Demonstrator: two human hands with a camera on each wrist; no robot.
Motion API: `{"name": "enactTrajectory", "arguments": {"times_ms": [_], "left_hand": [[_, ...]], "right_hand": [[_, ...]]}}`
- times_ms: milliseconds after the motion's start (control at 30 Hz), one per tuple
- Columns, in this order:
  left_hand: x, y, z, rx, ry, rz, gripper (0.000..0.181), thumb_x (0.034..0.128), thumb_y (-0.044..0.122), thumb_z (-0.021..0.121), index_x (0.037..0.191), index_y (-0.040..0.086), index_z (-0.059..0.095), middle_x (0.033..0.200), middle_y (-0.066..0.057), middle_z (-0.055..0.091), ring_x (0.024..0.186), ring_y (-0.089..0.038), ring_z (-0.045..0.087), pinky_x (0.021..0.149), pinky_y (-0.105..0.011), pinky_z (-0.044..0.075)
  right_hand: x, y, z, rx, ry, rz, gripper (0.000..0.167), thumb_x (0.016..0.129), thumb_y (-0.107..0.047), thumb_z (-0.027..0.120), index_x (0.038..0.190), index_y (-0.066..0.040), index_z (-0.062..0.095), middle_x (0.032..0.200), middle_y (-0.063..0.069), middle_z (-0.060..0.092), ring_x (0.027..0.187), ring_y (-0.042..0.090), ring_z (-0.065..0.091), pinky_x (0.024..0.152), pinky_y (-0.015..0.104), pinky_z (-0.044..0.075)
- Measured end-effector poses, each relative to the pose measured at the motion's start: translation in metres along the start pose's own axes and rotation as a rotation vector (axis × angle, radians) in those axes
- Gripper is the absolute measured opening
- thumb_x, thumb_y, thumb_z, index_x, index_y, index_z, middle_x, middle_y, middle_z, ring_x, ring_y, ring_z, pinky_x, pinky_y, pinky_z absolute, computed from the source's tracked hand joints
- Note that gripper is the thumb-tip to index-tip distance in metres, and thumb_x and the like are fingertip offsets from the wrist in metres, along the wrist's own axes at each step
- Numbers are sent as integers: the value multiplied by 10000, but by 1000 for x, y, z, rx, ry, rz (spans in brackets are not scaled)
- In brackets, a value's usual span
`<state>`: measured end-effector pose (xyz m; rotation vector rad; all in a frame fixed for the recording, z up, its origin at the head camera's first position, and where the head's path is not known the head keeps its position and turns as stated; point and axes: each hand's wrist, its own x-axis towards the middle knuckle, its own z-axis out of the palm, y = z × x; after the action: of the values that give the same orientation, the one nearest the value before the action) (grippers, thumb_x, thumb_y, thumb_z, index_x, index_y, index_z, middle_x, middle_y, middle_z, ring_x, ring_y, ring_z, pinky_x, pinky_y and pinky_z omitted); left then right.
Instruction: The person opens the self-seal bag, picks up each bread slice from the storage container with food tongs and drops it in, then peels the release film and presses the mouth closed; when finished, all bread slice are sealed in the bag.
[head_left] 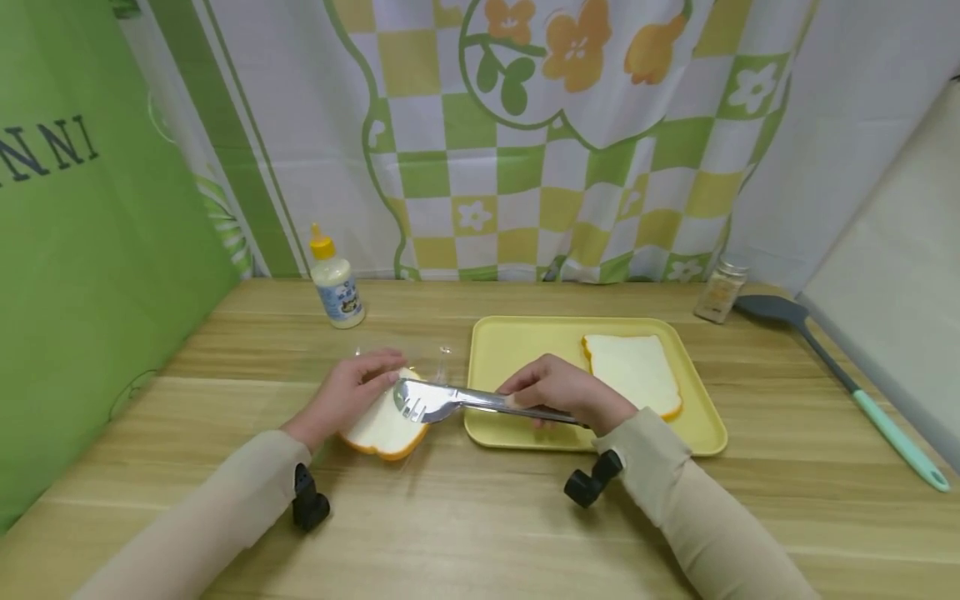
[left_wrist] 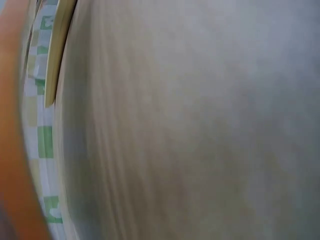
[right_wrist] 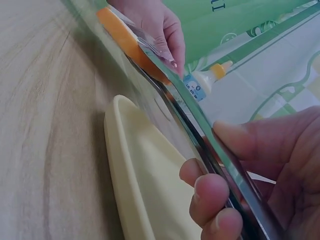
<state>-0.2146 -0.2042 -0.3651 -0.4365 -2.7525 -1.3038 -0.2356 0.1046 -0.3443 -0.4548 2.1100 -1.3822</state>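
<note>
My right hand [head_left: 561, 390] grips metal food tongs [head_left: 480, 400] by the handles, thumb on one arm and fingers round the other. Their slotted head lies over a white bread slice [head_left: 378, 432] with an orange-brown crust; in the right wrist view, the tongs' arms pass above and below the slice's edge [right_wrist: 127, 40]. Against the slice's far left side, my left hand [head_left: 347, 396] pinches clear plastic, seemingly a bag [right_wrist: 159, 47], between thumb and fingers. The left wrist view shows mostly blurred tabletop and an orange crust edge [left_wrist: 15, 150].
A yellow tray [head_left: 525, 350] bearing another bread slice [head_left: 637, 375] sits right of centre. Behind stand a yellow-capped squeeze bottle [head_left: 339, 287] at left and a shaker jar [head_left: 722, 289] at right. A spatula [head_left: 832, 358] lies along the right side. A patterned curtain hangs behind.
</note>
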Motion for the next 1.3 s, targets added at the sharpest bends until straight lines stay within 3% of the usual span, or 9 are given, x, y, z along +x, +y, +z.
{"name": "enactTrajectory", "arguments": {"times_ms": [233,333,467,600,733,867,1000,1167,1300], "left_hand": [[2,4,5,-30,28,-65,176,899,110,591,1034,33,674,1142,-128,643,1106,-296,565,957,-443,433],[3,4,5,-57,91,-51,163,903,111,590,1007,19,676,1077,-128,666,1058,-273,585,922,-419,453],[4,2,3,-82,186,12,171,901,119,599,997,2,678,1029,-141,679,1003,-252,604,871,-356,472],[6,1,5,-118,177,22,191,905,132,596,1010,-7,675,1024,-152,678,954,-212,599,797,-230,477],[7,4,7,-144,155,24,202,912,134,584,1017,-18,666,1022,-156,675,933,-155,582,774,-178,462],[7,6,8,-180,123,70,192,917,112,573,997,-38,662,987,-165,675,881,-106,585,756,-173,471],[6,6,8,-185,108,54,210,924,131,566,1011,-38,656,1003,-169,667,897,-124,585,779,-213,481],[3,5,5,-134,192,-35,235,938,201,552,1022,6,652,1085,-143,651,1050,-225,565,928,-370,438],[2,7,3,-174,310,-87,229,938,195,552,1010,-3,642,1076,-155,649,1064,-234,550,995,-406,386]], "right_hand": [[-2,0,2,-29,2,9,239,865,-33,560,1073,11,669,812,107,668,415,108,498,392,228,402],[-2,0,4,-34,5,18,235,858,-36,567,1062,4,676,763,106,663,408,108,495,382,227,396],[-2,0,5,-57,5,24,222,848,-31,571,1033,-5,689,728,100,658,402,107,487,380,223,396],[-3,-3,2,-83,-12,-19,212,855,-45,573,1024,-10,696,774,128,672,405,111,488,387,229,401],[-3,-10,-3,-137,-26,-56,206,853,-61,587,1017,-15,702,774,144,672,410,119,480,393,242,405],[0,-14,-4,-148,-17,-48,206,850,-59,581,1011,-28,706,761,158,666,411,124,463,396,248,399],[3,-11,-2,-120,-1,-15,208,857,-56,572,1018,-29,700,783,151,665,413,120,458,394,243,388],[2,-5,4,-67,3,41,225,872,-70,579,1068,-3,668,814,97,641,437,114,491,404,225,422],[-3,-5,8,33,0,65,282,900,-90,555,1149,30,611,808,96,607,471,122,515,442,223,453]]}}
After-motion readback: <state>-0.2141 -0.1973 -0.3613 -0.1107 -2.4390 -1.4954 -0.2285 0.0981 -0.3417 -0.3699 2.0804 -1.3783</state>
